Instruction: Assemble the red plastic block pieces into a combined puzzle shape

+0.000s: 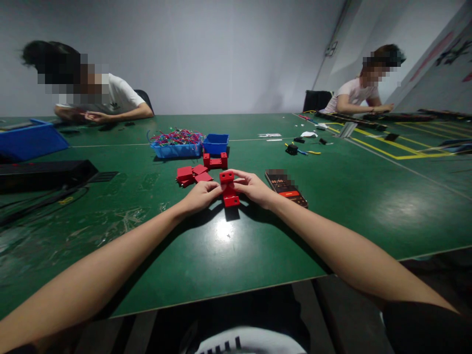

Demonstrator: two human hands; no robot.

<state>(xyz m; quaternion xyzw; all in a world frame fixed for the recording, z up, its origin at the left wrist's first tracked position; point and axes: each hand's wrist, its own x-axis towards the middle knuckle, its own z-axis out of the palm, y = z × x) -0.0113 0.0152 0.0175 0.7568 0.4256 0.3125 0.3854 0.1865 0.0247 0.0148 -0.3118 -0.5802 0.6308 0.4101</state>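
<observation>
A red bracket-like part [230, 196] with holes in its ends is held between my two hands, just above the green table. My left hand [201, 196] has thumb and fingers pressed on its left side. On the right side, the fingers of my right hand [254, 188] close round it. Another red part of similar shape [216, 161] stands on the table just beyond. Several flat red pieces [193, 174] lie in a loose pile behind my left hand.
Beyond sit a blue bin of coloured wires [177, 149] and a small blue bin [216, 143]. A phone [286, 188] lies right of my right hand, pliers [303, 151] farther back. A black device [46, 175] stands left. Two people sit across the green table [258, 260].
</observation>
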